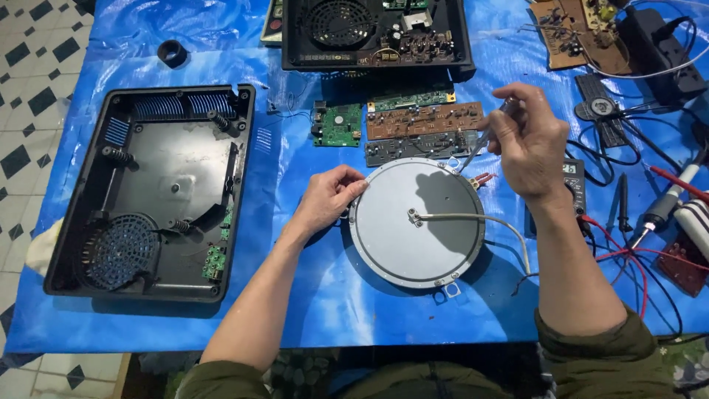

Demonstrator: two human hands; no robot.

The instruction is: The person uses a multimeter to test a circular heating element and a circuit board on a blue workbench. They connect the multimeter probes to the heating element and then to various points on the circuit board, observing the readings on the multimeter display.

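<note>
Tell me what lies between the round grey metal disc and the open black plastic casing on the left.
Head view: the left hand gripping the disc rim, then bare blue sheet up to the casing.

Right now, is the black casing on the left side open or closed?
Open. The black casing lies with no cover on the blue sheet; its bare floor, round fan grille and small green board show inside.

We look through a single head camera, set above the worker's shoulders and facing steeply down and forward over the blue sheet (317, 310). It sits close, at arm's reach: both forearms enter from the bottom edge, and the tiled floor (29, 74) shows at left. There is no second view.
</note>
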